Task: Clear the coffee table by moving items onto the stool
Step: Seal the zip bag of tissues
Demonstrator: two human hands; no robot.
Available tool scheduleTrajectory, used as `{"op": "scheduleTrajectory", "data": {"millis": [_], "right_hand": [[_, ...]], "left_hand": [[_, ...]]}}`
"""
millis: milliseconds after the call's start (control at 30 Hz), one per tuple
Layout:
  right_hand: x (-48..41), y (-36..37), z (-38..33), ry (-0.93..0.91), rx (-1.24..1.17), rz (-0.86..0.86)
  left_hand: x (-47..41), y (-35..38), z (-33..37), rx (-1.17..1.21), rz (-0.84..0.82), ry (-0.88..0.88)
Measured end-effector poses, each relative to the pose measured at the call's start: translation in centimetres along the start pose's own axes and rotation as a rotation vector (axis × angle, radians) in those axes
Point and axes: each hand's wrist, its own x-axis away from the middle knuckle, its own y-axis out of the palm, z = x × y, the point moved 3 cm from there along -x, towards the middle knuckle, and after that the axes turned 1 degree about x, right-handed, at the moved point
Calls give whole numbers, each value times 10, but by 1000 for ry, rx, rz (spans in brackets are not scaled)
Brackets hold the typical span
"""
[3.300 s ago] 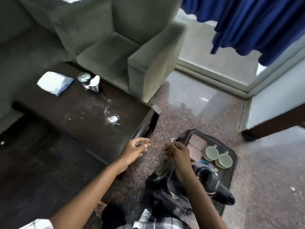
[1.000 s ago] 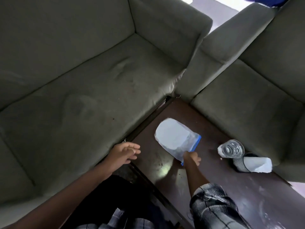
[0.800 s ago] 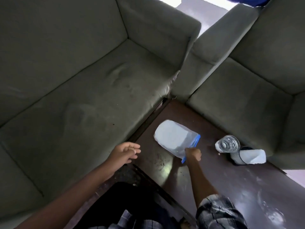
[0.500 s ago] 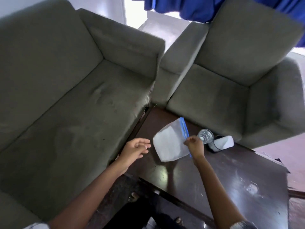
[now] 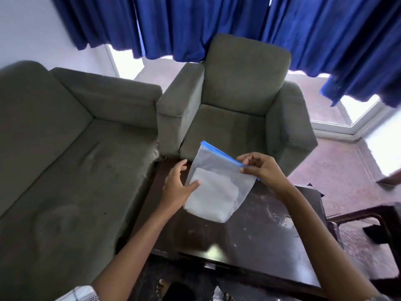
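Hanging above desk (image 5: 249, 235): clear zip bag (image 5: 219, 170), blue seal strip (image 5: 221, 153) along top, white folded contents (image 5: 213, 196) in lower half. Strip's right end pinched between right hand (image 5: 260, 168) thumb and fingers. Thumb of left hand (image 5: 176, 187) rests on bag's left front, fingers spread.

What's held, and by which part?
The zip bag: the right hand pinches its blue zip strip near the right end. The left hand touches its lower-left front with the thumb; grip there unclear.

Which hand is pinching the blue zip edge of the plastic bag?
The right hand pinches the blue zip strip of the plastic bag; the left hand only rests its thumb on the bag's lower side.
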Motion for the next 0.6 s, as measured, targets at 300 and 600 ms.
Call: {"op": "scheduleTrajectory", "data": {"millis": [300,600], "right_hand": [[57,-71,-5,-28,-234,56],[90,-115,6,161,-364,160]], "left_hand": [[17,69,54,83,-156,43],[28,88,80,198,-41,127]]}}
